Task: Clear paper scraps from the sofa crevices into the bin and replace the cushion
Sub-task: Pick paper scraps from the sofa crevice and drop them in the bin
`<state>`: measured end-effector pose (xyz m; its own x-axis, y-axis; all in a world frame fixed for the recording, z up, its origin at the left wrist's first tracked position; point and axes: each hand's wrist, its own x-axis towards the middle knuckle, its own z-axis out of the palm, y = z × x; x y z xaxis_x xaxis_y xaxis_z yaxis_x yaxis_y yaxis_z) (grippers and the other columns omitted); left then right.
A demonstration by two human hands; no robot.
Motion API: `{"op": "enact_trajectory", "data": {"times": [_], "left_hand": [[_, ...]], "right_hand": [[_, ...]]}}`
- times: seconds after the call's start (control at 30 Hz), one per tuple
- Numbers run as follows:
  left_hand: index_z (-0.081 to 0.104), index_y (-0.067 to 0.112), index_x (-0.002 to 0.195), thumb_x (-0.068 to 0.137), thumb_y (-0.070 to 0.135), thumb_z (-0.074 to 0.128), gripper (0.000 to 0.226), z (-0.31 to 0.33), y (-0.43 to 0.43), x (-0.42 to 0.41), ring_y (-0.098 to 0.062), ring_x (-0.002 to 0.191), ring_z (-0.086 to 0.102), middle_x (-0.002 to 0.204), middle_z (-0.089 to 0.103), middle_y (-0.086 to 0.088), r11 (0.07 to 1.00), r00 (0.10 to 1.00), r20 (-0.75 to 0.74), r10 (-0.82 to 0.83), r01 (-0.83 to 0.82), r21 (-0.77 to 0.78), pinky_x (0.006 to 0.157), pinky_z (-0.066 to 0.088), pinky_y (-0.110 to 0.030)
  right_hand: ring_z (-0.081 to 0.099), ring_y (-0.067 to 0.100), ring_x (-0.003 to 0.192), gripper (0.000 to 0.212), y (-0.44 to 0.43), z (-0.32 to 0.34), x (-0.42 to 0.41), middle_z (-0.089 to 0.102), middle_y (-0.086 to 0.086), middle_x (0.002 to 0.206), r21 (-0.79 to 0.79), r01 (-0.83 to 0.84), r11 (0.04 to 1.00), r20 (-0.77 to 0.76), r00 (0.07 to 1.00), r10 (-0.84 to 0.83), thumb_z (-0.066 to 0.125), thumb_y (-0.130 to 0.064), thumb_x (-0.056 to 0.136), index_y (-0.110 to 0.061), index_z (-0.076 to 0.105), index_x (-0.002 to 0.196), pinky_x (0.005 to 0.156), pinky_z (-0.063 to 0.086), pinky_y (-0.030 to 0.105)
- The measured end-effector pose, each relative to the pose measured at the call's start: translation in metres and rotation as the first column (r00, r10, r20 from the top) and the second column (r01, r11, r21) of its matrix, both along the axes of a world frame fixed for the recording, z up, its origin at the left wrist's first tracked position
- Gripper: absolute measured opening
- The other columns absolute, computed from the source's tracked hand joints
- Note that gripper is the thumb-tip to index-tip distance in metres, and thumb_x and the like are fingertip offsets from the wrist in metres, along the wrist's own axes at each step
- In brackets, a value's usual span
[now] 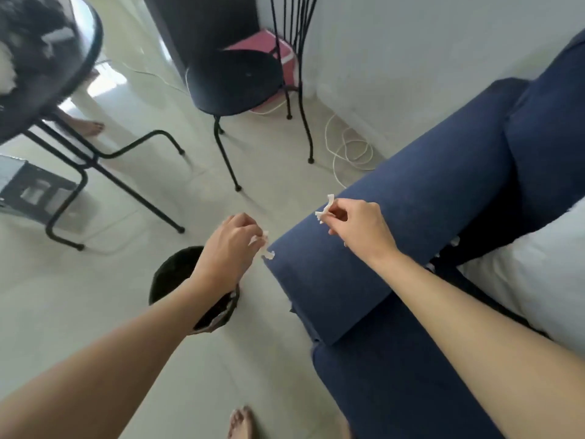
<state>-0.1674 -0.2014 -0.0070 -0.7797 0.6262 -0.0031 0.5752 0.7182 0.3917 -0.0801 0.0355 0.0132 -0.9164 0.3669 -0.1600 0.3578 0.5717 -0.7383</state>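
Head camera looks down on both bare hands out in front, each pinching paper. Fingertips (332,213) of the right hand (357,228) are closed on a white paper scrap (325,209), a twisted strip that sticks out up and to the left of the grip. That hand sits above the rounded blue armrest (395,223) of the sofa (395,384), forearm running back toward the lower right corner of the frame.

Over to the left hand (229,248): fingers curled in, thumb and forefinger nipped on a second scrap (265,247), a small white piece dangling below the fingertips, just off the front end of the armrest. This hand hangs over pale floor (95,312), and right beneath the wrist is the black bin (172,275), round, standing on the floor near the sofa's front corner; the forearm crosses over its rim and hides part of the opening.

Behind the right forearm, a dark gap opens between armrest and seat, and a white cushion (538,270) lies beyond it at the right edge of the frame; small pale bits show in that gap, too small to tell apart.

Further out: a black chair (234,80) on thin metal legs, a white cable (348,150) looped on the floor by the wall, a round black table (63,77) at the upper left. A bare foot (240,423) shows at the bottom edge.
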Motion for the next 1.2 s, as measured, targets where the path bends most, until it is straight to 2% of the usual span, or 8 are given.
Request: {"op": "enact_trajectory", "data": {"times": [0.17, 0.3, 0.43, 0.57, 0.87, 1.0, 1.1, 1.2], "left_hand": [[0.076, 0.012, 0.098, 0.094, 0.022, 0.066, 0.015, -0.021, -0.105, -0.021, -0.026, 0.100, 0.057, 0.109, 0.063, -0.004, 0.984, 0.983, 0.064, 0.172, -0.170, -0.048, 0.084, 0.046, -0.034], [0.076, 0.014, 0.096, 0.096, 0.026, 0.062, 0.018, -0.046, -0.166, -0.034, -0.024, 0.101, 0.055, 0.110, 0.064, -0.002, 0.963, 0.960, 0.096, 0.263, -0.255, -0.088, 0.082, 0.048, -0.038], [0.077, 0.016, 0.100, 0.097, 0.023, 0.061, 0.017, -0.077, -0.206, -0.046, -0.026, 0.103, 0.055, 0.118, 0.066, -0.002, 0.956, 0.954, 0.116, 0.278, -0.262, -0.134, 0.088, 0.045, -0.038], [0.071, 0.016, 0.116, 0.097, 0.023, 0.057, 0.024, -0.103, -0.229, -0.055, -0.028, 0.117, 0.051, 0.134, 0.062, 0.001, 0.938, 0.945, 0.142, 0.294, -0.257, -0.234, 0.091, 0.041, -0.040], [0.049, 0.019, 0.143, 0.097, 0.028, 0.058, 0.048, -0.120, -0.268, -0.056, -0.026, 0.132, 0.043, 0.146, 0.052, 0.003, 0.925, 0.934, 0.181, 0.307, -0.248, -0.287, 0.101, 0.037, -0.044], [0.045, 0.020, 0.146, 0.097, 0.030, 0.058, 0.052, -0.120, -0.285, -0.057, -0.024, 0.135, 0.038, 0.151, 0.046, 0.004, 0.918, 0.927, 0.190, 0.324, -0.259, -0.301, 0.103, 0.035, -0.043], [0.043, 0.022, 0.147, 0.096, 0.034, 0.059, 0.055, -0.116, -0.293, -0.057, -0.025, 0.137, 0.036, 0.153, 0.043, 0.003, 0.917, 0.927, 0.182, 0.329, -0.268, -0.294, 0.105, 0.034, -0.045], [0.039, 0.023, 0.149, 0.093, 0.041, 0.062, 0.063, -0.109, -0.295, -0.056, -0.027, 0.140, 0.032, 0.156, 0.037, 0.000, 0.922, 0.932, 0.164, 0.323, -0.271, -0.277, 0.107, 0.033, -0.047]], "right_hand": [[0.064, 0.002, 0.062, 0.010, -0.098, -0.018, -0.047, 0.074, -0.008, 0.081, -0.004, -0.158, 0.987, 0.057, 0.986, 0.158, 0.066, -0.034, 0.098, -0.024, 0.065, 0.097, 0.056, 0.049, 0.022], [0.070, 0.021, 0.074, 0.006, -0.164, -0.042, -0.076, 0.076, 0.000, 0.082, 0.022, -0.260, 0.965, 0.112, 0.960, 0.256, 0.068, -0.026, 0.096, -0.020, 0.068, 0.098, 0.068, 0.060, 0.043], [0.067, 0.032, 0.069, 0.013, -0.214, -0.072, -0.100, 0.074, 0.006, 0.077, 0.027, -0.306, 0.952, 0.153, 0.942, 0.299, 0.061, -0.025, 0.092, -0.017, 0.070, 0.089, 0.066, 0.059, 0.051], [0.069, 0.032, 0.072, 0.018, -0.247, -0.096, -0.113, 0.074, 0.007, 0.077, 0.017, -0.309, 0.951, 0.173, 0.938, 0.301, 0.057, -0.024, 0.092, -0.014, 0.072, 0.088, 0.066, 0.060, 0.051], [0.072, 0.028, 0.086, 0.015, -0.291, -0.123, -0.122, 0.077, 0.004, 0.088, 0.008, -0.296, 0.955, 0.224, 0.932, 0.286, 0.062, -0.019, 0.092, -0.015, 0.074, 0.101, 0.072, 0.063, 0.049], [0.066, 0.029, 0.118, 0.046, -0.303, -0.126, -0.129, 0.071, 0.009, 0.128, -0.088, -0.345, 0.935, 0.358, 0.865, 0.353, 0.075, -0.016, 0.087, -0.009, 0.061, 0.130, 0.099, 0.055, 0.049], [0.049, 0.030, 0.139, 0.088, -0.306, -0.124, -0.131, 0.049, 0.007, 0.156, -0.095, -0.455, 0.886, 0.456, 0.771, 0.445, 0.080, -0.020, 0.087, -0.010, 0.026, 0.156, 0.114, 0.041, 0.045], [0.047, 0.034, 0.140, 0.116, -0.304, -0.123, -0.128, 0.043, 0.009, 0.160, -0.074, -0.488, 0.869, 0.458, 0.758, 0.465, 0.080, -0.025, 0.086, -0.022, -0.008, 0.162, 0.115, 0.038, 0.044]]}}
